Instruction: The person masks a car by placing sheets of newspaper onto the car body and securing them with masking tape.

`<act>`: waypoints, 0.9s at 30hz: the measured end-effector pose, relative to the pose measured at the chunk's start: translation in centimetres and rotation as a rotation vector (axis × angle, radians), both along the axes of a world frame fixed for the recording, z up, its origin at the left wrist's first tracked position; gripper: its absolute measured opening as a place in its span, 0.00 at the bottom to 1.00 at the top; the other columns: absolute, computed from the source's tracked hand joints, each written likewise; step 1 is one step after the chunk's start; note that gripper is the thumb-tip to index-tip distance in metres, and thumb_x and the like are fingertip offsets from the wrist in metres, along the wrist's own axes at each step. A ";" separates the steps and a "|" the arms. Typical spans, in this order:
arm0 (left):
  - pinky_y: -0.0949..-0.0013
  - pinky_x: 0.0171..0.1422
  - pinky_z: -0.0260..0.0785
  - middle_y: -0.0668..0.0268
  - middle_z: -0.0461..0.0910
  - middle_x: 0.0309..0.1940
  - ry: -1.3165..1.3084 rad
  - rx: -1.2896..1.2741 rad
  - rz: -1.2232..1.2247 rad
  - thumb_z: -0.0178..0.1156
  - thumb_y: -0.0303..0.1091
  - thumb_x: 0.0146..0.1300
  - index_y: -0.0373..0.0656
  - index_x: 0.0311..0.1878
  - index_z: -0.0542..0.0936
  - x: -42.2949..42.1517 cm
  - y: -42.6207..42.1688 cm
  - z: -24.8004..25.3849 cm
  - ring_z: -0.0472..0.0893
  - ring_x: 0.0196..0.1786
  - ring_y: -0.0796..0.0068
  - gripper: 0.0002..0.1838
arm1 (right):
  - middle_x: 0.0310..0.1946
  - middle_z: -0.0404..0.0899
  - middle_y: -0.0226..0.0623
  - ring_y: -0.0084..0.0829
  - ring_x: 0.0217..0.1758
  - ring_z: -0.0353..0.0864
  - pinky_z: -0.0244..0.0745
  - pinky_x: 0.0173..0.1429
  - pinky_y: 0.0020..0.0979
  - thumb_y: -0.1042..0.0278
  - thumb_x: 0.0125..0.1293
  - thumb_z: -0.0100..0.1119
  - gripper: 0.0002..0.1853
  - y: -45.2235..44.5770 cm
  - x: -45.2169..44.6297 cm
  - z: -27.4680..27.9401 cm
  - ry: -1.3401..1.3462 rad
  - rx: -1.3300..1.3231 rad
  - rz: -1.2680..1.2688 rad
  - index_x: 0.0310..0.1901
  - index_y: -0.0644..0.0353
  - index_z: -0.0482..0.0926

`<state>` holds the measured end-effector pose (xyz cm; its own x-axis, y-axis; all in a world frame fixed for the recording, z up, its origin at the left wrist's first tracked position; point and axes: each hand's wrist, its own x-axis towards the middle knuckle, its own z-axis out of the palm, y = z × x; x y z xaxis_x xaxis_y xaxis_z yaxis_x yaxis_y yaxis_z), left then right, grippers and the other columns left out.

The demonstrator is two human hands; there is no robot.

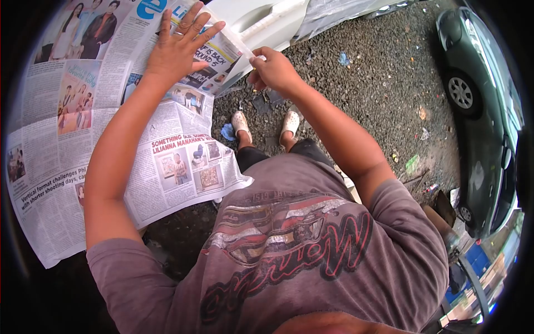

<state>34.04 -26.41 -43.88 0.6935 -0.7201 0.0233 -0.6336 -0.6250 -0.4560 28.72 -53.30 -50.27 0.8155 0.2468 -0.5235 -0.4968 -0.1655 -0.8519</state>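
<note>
Large printed newspaper sheets [111,111] spread over the left of the view, with a loose lower edge hanging by the grey shirt. Flat on the upper part of the paper lies my left hand [178,53], its fingers spread and a ring on one of them. My right hand [272,69] is at the paper's right edge, thumb and index finger pinched together there; its other fingers are curled. Beyond the sheets is a white painted panel [261,25], which the paper's upper right edge overlaps.
Gravel ground [361,83] with scattered litter extends to the right. A dark green car [484,117] stands at the far right. Two feet in light clogs [241,123] are below the hands. Assorted items, one blue [477,259], are at the lower right.
</note>
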 end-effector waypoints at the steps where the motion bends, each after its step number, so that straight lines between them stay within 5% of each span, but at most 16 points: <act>1: 0.29 0.90 0.21 0.68 0.47 0.90 0.001 0.000 -0.002 0.64 0.80 0.52 0.77 0.89 0.45 0.0 -0.2 0.0 0.38 0.92 0.63 0.64 | 0.29 0.87 0.43 0.32 0.24 0.87 0.83 0.30 0.33 0.62 0.82 0.55 0.20 -0.4 0.0 0.4 -0.025 -0.030 0.026 0.65 0.69 0.75; 13: 0.27 0.89 0.20 0.68 0.44 0.90 0.029 0.112 0.105 0.70 0.78 0.47 0.77 0.89 0.42 -0.7 -0.8 0.1 0.34 0.92 0.61 0.70 | 0.29 0.87 0.46 0.35 0.25 0.89 0.85 0.30 0.35 0.65 0.81 0.55 0.20 0.5 0.9 -0.9 -0.021 -0.028 0.010 0.63 0.73 0.75; 19: 0.25 0.87 0.35 0.66 0.51 0.88 0.050 0.218 0.262 0.74 0.70 0.51 0.75 0.90 0.43 -3.0 -3.8 1.1 0.36 0.92 0.60 0.68 | 0.29 0.88 0.45 0.32 0.25 0.88 0.84 0.31 0.32 0.62 0.82 0.56 0.22 0.3 0.4 -2.0 0.008 0.040 -0.042 0.67 0.70 0.74; 22: 0.33 0.87 0.45 0.62 0.60 0.84 0.053 0.067 0.115 0.75 0.63 0.56 0.68 0.89 0.53 -5.5 -4.6 -0.4 0.47 0.91 0.59 0.60 | 0.31 0.88 0.45 0.32 0.26 0.89 0.85 0.32 0.32 0.63 0.81 0.56 0.22 0.3 0.4 -1.7 0.005 0.062 -0.042 0.69 0.68 0.73; 26: 0.55 0.78 0.69 0.51 0.78 0.70 0.885 -0.200 0.341 0.74 0.45 0.60 0.47 0.81 0.70 -9.1 -5.3 -2.9 0.77 0.72 0.51 0.45 | 0.35 0.89 0.46 0.33 0.28 0.90 0.88 0.34 0.32 0.64 0.81 0.56 0.25 0.8 1.4 -1.7 0.002 0.056 0.005 0.75 0.63 0.70; 27: 0.55 0.78 0.69 0.51 0.78 0.70 0.888 -0.201 0.346 0.74 0.45 0.60 0.47 0.81 0.70 -9.7 -4.5 -4.5 0.77 0.72 0.51 0.45 | 0.35 0.89 0.46 0.33 0.28 0.90 0.88 0.34 0.32 0.64 0.81 0.56 0.25 1.0 1.8 -1.6 0.006 0.056 0.009 0.75 0.63 0.70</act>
